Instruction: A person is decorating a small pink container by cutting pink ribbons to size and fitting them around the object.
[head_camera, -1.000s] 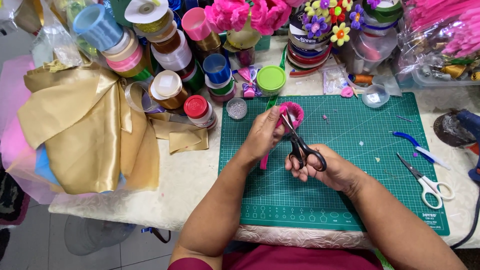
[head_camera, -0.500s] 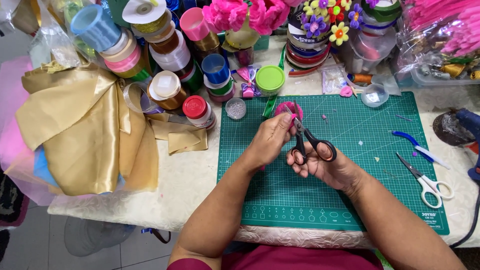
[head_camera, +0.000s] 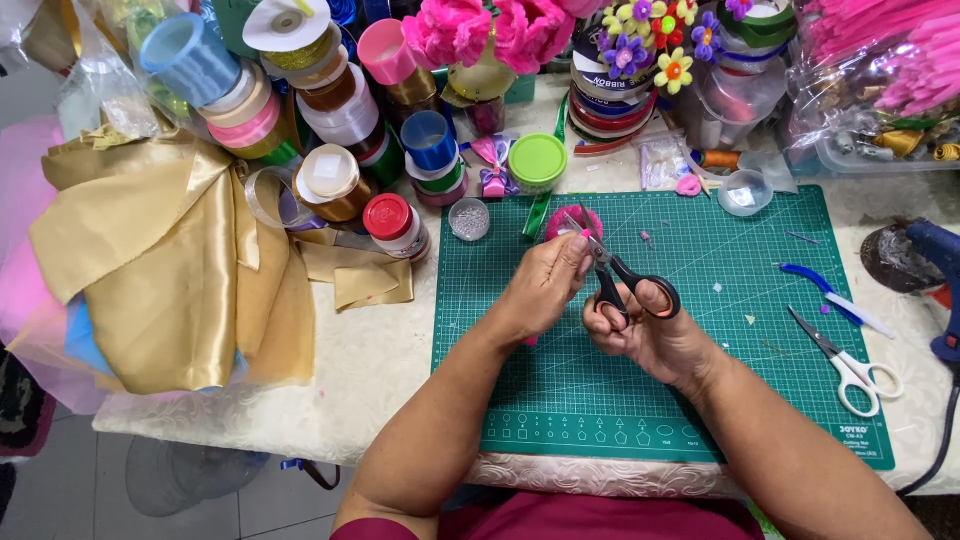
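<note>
Your right hand (head_camera: 650, 330) has its grip closed through the black loops of the scissors (head_camera: 620, 280), whose metal blades point up and left. Your left hand (head_camera: 545, 285) pinches a small pink piece (head_camera: 587, 234) at the blade tips, over the gridded green mat (head_camera: 700, 400); a fuzzy pink disc (head_camera: 570, 222) lies just behind it. The mat rests on a pale patterned desk (head_camera: 380, 350). To its left lies glossy, crumpled gold fabric (head_camera: 160, 270). Behind stand round ribbon spools (head_camera: 330, 110), a red-capped jar (head_camera: 395, 225) and a green-lidded tub (head_camera: 537, 160). White-handled scissors (head_camera: 845, 360) lie at the mat's right edge.
</note>
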